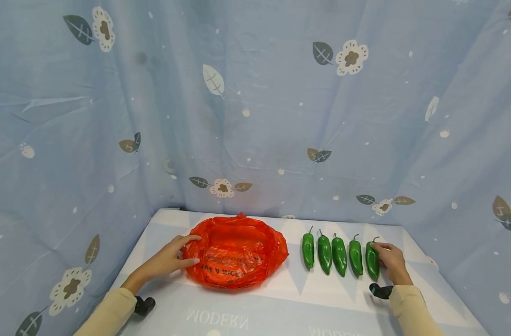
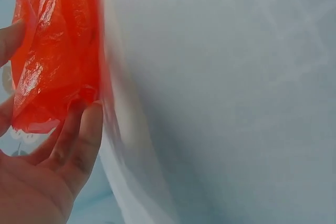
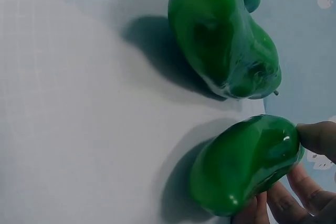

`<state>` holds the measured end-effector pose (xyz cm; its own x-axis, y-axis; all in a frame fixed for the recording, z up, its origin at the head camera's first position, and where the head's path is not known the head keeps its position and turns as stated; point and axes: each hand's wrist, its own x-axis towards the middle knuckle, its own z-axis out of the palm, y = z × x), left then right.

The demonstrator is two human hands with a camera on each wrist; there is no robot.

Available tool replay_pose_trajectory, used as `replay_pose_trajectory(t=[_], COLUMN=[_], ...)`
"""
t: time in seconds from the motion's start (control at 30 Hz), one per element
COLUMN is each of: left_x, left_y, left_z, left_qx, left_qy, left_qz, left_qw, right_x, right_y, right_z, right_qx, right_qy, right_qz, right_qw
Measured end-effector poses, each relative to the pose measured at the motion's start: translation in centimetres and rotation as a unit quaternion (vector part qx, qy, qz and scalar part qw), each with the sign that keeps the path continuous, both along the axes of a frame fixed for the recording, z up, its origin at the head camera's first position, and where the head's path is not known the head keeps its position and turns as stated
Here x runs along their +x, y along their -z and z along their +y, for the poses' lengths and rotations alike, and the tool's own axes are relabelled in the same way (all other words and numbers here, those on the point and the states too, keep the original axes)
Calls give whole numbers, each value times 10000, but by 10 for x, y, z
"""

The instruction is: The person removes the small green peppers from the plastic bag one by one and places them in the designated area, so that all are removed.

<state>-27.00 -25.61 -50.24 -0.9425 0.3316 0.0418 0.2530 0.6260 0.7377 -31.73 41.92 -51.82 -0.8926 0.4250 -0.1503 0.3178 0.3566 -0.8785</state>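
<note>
A crumpled red plastic bag (image 1: 234, 266) lies on the left half of the table, its mouth facing up and black print on its near side. My left hand (image 1: 173, 254) holds the bag's left side, thumb and forefinger spread along it; in the left wrist view, fingers (image 2: 84, 140) curve around the red plastic (image 2: 58, 51). On the right, several green peppers stand in a row, stems pointing away. The rightmost green pepper (image 1: 372, 261) is pinched near its stem end by my right hand (image 1: 391, 259). The right wrist view shows this pepper (image 3: 244, 166) between thumb and fingers.
Left of the held one are more peppers (image 1: 339, 255), lying close together. The table (image 1: 272, 310) has a pale printed cloth. A blue curtain (image 1: 255, 116) with flowers and leaves hangs behind the table and along both sides.
</note>
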Motion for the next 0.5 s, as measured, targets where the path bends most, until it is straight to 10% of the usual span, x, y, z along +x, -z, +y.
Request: replay_pose_trajectory(t=[0.27,0.5], left_x=[0,-5], left_y=[-7,-19], left_z=[-1,-6], left_qx=[-14,-187], left_qy=[-178,-181], left_qz=[629,1388], left_qw=[9979,9900], right_x=[2,15], right_y=[-1,-32], right_z=[-2,-6], right_qx=[337,557], right_qy=[80,-7], right_qz=[40,316], right_qw=[9994,9979])
